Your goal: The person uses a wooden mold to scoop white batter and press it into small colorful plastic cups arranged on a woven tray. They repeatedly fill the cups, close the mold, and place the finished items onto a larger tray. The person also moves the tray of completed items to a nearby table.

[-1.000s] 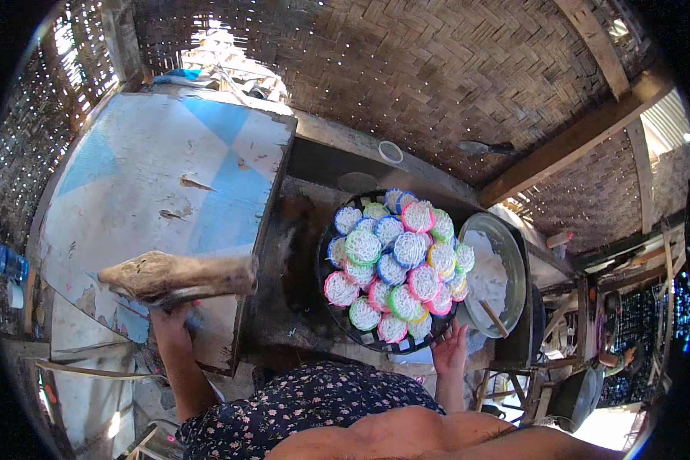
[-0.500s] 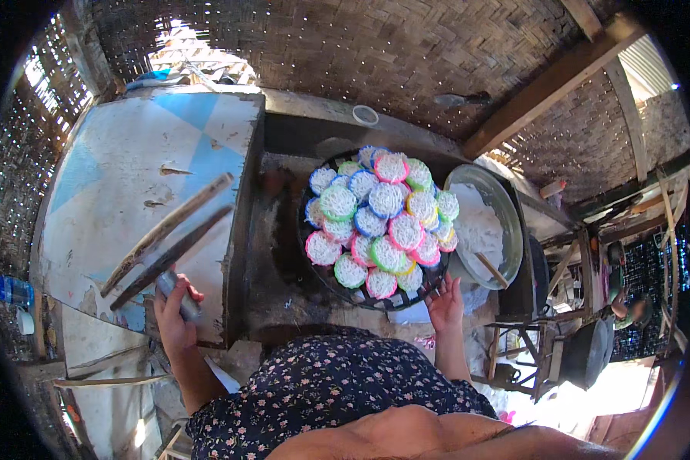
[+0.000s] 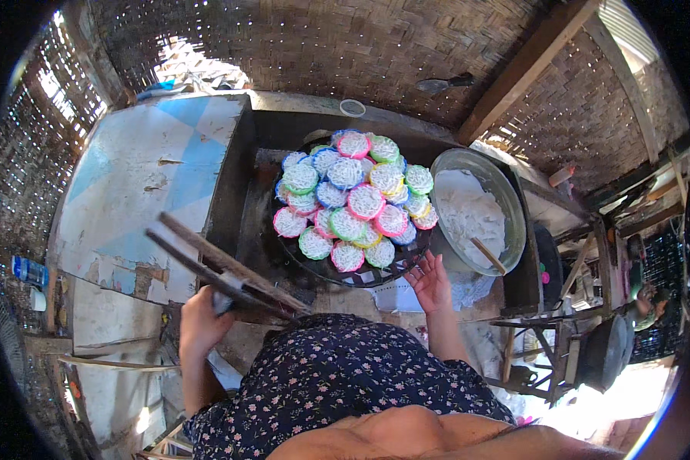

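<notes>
In my left hand (image 3: 201, 320), closed around a grey grip, is a tool with two long bars (image 3: 230, 264), one brown like wood and one dark. It is held in front of my body, slanting down toward my dress. My right hand (image 3: 431, 287), fingers spread and palm up, is at the near right rim of a round dark tray (image 3: 314, 270), touching or just beside it. Heaped on the tray are many round white stringy noodle cakes (image 3: 346, 201) edged in pink, green, blue and yellow.
Right of the tray stands a metal basin (image 3: 515, 230) of white dough or flour, with a wooden stick (image 3: 489, 257) in it. A worn white and blue board (image 3: 142, 203) is on the left. A clear ring-shaped lid (image 3: 352, 108) lies on the back ledge. A dark wok (image 3: 606, 354) hangs at right.
My left hand has swung the barred tool from over the board toward my body, turning it to slant the other way. My right hand stays open near the tray. The whole view has shifted slightly.
</notes>
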Demonstrator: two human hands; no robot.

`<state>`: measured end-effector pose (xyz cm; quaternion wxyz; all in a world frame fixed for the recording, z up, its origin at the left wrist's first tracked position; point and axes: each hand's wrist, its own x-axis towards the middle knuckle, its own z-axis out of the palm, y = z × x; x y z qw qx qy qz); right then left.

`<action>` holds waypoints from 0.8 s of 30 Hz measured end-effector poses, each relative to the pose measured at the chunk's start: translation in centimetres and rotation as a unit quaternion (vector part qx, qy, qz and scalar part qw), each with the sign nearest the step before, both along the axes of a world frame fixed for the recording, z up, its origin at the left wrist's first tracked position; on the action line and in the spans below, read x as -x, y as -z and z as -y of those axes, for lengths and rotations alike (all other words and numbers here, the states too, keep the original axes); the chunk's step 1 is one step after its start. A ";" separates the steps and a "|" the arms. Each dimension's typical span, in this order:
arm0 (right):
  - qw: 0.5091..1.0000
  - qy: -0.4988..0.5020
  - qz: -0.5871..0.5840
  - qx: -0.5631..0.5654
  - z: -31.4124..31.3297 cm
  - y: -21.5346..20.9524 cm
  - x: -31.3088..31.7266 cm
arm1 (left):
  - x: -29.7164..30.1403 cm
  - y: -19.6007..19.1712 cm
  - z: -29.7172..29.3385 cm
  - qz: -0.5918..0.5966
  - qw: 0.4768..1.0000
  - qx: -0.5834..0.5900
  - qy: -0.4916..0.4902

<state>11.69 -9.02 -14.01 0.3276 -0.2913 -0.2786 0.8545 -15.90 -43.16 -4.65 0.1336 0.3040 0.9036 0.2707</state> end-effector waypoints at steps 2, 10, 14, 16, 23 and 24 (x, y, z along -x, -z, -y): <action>1.000 -0.011 -0.003 -0.014 -0.1 0.1 -0.2 | -0.6 2.4 -1.8 0.016 0.999 0.020 0.031; 0.998 -0.060 -0.015 -0.028 -1.3 1.2 -1.1 | 0.3 10.5 -7.2 0.218 0.973 0.074 0.030; 0.997 -0.061 -0.025 -0.032 -1.8 0.8 -1.7 | 0.9 14.2 -9.8 0.272 0.957 0.092 0.051; 0.998 -0.058 -0.031 -0.018 -1.9 0.9 -1.8 | 1.0 15.4 -11.2 0.271 0.953 0.107 0.083; 0.996 -0.065 0.007 -0.067 -2.9 1.0 -1.2 | 1.2 18.8 -13.4 0.181 0.953 0.190 0.148; 0.995 -0.063 0.003 -0.071 -3.2 1.3 -1.1 | 1.0 18.4 -13.1 0.144 0.957 0.186 0.167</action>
